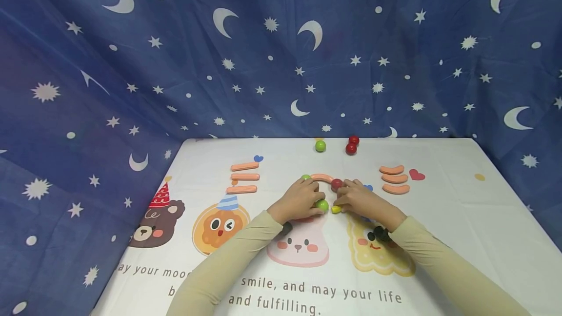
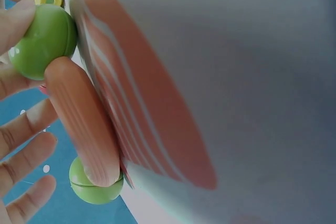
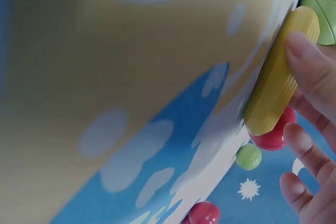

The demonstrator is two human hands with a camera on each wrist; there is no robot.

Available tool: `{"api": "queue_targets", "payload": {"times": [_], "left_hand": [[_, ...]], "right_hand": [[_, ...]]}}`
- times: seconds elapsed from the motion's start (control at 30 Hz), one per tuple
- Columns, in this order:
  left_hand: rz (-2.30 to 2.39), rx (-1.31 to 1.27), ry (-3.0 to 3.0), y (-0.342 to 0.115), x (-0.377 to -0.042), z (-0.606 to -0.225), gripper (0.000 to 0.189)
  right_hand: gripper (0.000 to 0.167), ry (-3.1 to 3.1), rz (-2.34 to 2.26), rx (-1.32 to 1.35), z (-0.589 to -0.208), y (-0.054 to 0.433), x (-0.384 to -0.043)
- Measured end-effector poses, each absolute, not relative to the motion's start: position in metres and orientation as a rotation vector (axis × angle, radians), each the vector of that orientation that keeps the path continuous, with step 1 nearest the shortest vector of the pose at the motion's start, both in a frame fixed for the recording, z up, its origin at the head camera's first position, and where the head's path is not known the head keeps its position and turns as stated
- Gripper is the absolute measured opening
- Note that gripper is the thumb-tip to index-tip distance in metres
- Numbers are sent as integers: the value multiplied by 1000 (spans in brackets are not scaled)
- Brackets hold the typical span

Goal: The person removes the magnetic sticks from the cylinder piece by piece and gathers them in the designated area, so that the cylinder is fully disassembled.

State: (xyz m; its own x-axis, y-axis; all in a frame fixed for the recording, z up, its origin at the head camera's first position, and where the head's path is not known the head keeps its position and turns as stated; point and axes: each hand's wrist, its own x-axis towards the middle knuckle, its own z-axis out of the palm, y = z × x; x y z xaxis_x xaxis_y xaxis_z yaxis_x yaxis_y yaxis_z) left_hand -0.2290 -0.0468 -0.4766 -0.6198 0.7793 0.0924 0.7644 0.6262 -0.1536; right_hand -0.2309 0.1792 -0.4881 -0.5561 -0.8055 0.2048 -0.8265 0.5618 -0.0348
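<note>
My left hand (image 1: 303,198) pinches a glossy green ball (image 1: 322,205) with a seam, thumb on its near side. In the left wrist view a straight orange-pink ridged stick (image 2: 84,121) runs from that ball to a second green ball (image 2: 94,184); the left hand hides this stick in the head view. My right hand (image 1: 366,201) holds a yellow ridged stick (image 3: 281,72) between thumb and fingers, its end facing the near green ball. A curved pink stick (image 1: 322,178) spans from the far green ball (image 1: 305,177) to a red ball (image 1: 336,184) beside the right fingers.
Straight pink sticks (image 1: 245,177) lie in a column on the left, curved pink sticks (image 1: 395,178) on the right. At the back are a loose green ball (image 1: 320,146) and two red balls (image 1: 351,148). A blue starry curtain (image 1: 272,87) stands behind the printed tablecloth (image 1: 456,238).
</note>
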Motion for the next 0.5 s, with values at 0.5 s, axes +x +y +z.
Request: {"api": "queue_targets", "payload": {"times": [0.5], "left_hand": [[133, -1294, -2702, -48, -231, -479, 34]], "right_hand": [[29, -2742, 122, 1220, -482, 206, -225]]}}
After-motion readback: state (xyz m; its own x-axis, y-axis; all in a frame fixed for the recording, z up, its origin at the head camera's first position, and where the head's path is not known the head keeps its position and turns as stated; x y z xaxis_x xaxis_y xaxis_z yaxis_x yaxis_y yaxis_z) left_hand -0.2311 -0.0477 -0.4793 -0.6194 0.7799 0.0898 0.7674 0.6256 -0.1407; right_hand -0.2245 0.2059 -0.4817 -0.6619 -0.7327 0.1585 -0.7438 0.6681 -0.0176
